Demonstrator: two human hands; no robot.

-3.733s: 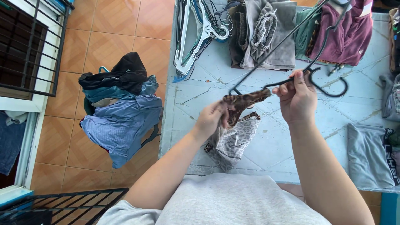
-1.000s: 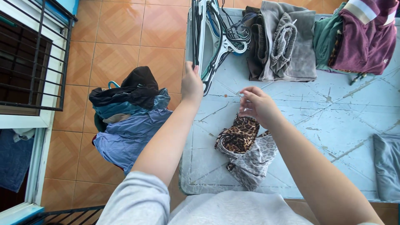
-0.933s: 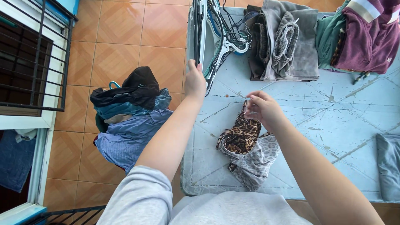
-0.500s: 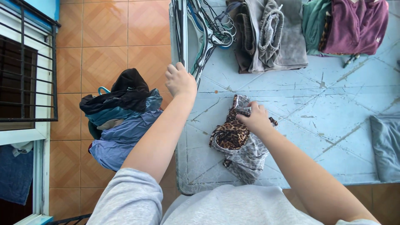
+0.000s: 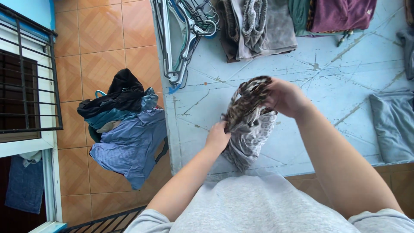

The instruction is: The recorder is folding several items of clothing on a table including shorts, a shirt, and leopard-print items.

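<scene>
My two hands hold a small leopard-print garment [image 5: 246,103] just above the pale blue table [image 5: 327,86]. My right hand [image 5: 286,97] grips its upper end and my left hand [image 5: 217,137] pinches its lower end. Under it hangs or lies a grey leopard-print garment [image 5: 249,142], bunched near the table's front edge. My grey shirt fills the bottom of the view.
A bundle of clothes hangers [image 5: 179,39] lies at the table's back left. Folded grey clothes [image 5: 258,26] and a maroon garment [image 5: 340,15] sit at the back, a folded grey piece [image 5: 392,125] at the right. A basket heaped with blue and black clothes [image 5: 125,125] stands on the tiled floor.
My left hand has left the hangers and come down to the leopard-print garment. My right hand has lifted that garment's upper end off the table.
</scene>
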